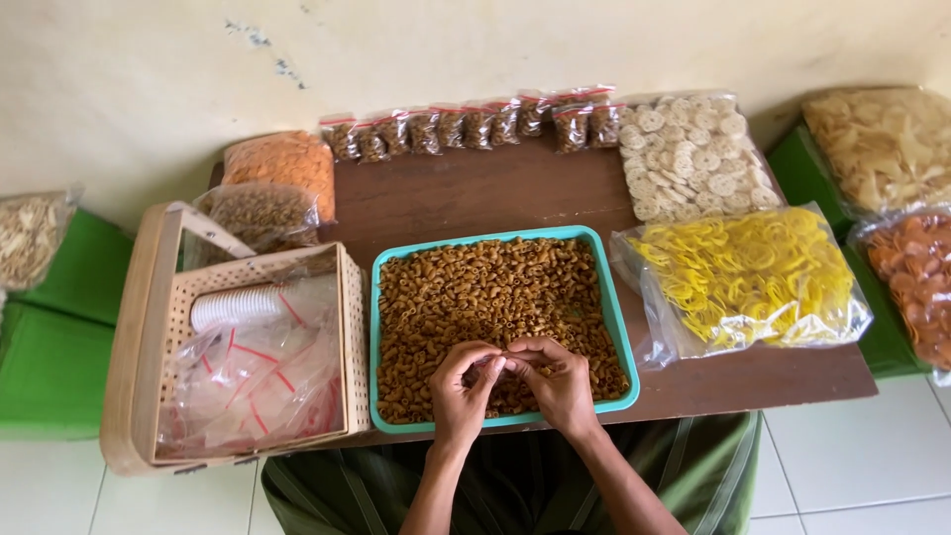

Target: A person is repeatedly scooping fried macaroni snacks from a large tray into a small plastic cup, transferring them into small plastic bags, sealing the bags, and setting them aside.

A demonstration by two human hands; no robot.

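Both hands meet over the near end of a teal tray: the left hand and right hand have their fingertips pinched together on a small clear bag that is mostly hidden between them, so its contents cannot be told. The tray sits at the near edge of the brown tabletop, heaped with brown elbow-shaped macaroni snacks, and its front rim just overhangs the person's green-clad lap.

Touching the tray's left rim, a woven bamboo basket hangs past the tabletop's near-left corner; it holds empty zip bags with red seals and a white roll. To the tray's right lies a big clear bag of yellow ring crackers, reaching the right edge, with only a narrow strip of bare wood near it.

Beyond the tray a band of open wood runs across the middle. At the far edge stands a row of small filled zip bags, with a bag of white round crackers at the far-right corner and an orange snack bag at the far-left.
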